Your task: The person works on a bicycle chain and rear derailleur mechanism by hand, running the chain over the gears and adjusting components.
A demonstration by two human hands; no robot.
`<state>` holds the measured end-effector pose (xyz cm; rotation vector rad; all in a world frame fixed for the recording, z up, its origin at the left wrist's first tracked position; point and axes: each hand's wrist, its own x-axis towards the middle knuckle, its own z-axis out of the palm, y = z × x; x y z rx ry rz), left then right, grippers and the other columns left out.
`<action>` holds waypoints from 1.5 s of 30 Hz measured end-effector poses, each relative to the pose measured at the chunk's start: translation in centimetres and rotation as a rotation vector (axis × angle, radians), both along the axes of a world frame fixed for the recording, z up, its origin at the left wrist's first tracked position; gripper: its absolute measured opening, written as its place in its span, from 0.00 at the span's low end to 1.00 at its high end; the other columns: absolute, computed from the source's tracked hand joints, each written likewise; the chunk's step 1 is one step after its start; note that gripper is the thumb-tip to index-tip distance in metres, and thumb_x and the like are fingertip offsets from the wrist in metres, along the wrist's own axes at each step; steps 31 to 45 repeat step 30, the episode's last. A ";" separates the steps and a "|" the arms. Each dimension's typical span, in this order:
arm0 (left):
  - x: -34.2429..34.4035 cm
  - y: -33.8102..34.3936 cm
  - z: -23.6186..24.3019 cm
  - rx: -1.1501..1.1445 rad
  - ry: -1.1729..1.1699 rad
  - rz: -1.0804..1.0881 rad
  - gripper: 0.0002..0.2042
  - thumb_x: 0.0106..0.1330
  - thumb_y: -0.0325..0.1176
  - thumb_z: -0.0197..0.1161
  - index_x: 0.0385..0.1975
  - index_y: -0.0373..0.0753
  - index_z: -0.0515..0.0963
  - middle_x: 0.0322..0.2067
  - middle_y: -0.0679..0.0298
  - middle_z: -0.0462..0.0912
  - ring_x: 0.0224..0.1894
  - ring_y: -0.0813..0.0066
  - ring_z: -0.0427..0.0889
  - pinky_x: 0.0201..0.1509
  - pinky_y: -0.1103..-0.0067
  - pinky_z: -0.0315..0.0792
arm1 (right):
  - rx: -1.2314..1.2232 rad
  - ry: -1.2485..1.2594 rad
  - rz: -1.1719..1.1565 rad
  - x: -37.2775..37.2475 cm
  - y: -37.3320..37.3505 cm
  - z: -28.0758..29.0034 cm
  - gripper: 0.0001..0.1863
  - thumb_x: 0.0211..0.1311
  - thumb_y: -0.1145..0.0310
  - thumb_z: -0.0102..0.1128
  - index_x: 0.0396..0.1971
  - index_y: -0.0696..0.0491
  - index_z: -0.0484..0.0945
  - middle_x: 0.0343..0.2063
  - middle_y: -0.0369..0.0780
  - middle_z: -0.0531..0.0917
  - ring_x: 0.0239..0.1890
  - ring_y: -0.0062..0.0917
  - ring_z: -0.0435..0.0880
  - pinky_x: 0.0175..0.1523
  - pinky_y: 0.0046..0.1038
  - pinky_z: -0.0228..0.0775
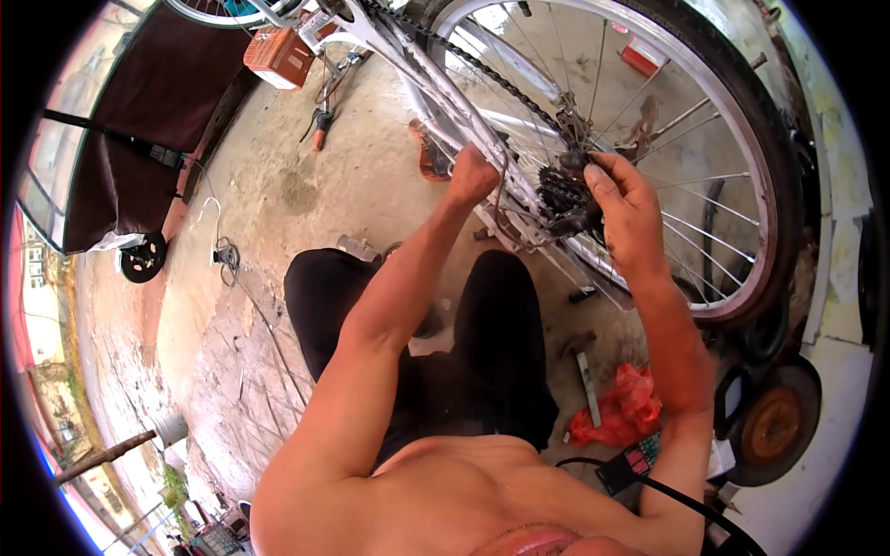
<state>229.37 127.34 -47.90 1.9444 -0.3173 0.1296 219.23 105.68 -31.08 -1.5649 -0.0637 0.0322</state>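
A white bicycle leans across the upper right, its frame [417, 79] slanting down past my knees. My left hand [475, 174] is closed at a frame tube; its fingers are mostly hidden behind the wrist. By the hub of the spoked wheel [746, 176], my right hand [629, 199] pinches a small dark part [576, 162] between thumb and fingers. Just below that part sit the black sprockets [563, 192] and the derailleur [575, 222]. The chain [482, 67] runs from there up along the frame.
A red plastic bag [619, 408] and a hammer-like tool [588, 385] lie right of my knees. A rusty-centred disc [774, 426] stands at the right. An orange box [278, 57] and a brake lever with cable [322, 120] lie at upper left; a thin cable [264, 320] crosses the floor.
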 end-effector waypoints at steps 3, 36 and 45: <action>-0.2 -0.5 -0.1 -0.095 0.012 0.053 0.13 0.64 0.38 0.67 0.39 0.33 0.84 0.31 0.54 0.86 0.34 0.59 0.83 0.41 0.67 0.75 | 0.083 -0.032 -0.043 -0.4 0.5 -0.1 0.12 0.76 0.69 0.55 0.50 0.61 0.78 0.33 0.29 0.81 0.32 0.07 0.70 0.38 0.13 0.64; 1.5 18.0 33.8 0.971 -0.946 0.307 0.18 0.60 0.43 0.73 0.46 0.43 0.84 0.37 0.62 0.87 0.43 0.59 0.86 0.51 0.66 0.77 | -1.697 -0.570 0.334 20.2 22.7 12.7 0.20 0.59 0.60 0.64 0.49 0.53 0.84 0.45 0.50 0.87 0.49 0.42 0.87 0.56 0.39 0.80; 1.5 18.0 33.8 0.971 -0.946 0.307 0.18 0.60 0.43 0.73 0.46 0.43 0.84 0.37 0.62 0.87 0.43 0.59 0.86 0.51 0.66 0.77 | -1.697 -0.570 0.334 20.2 22.7 12.7 0.20 0.59 0.60 0.64 0.49 0.53 0.84 0.45 0.50 0.87 0.49 0.42 0.87 0.56 0.39 0.80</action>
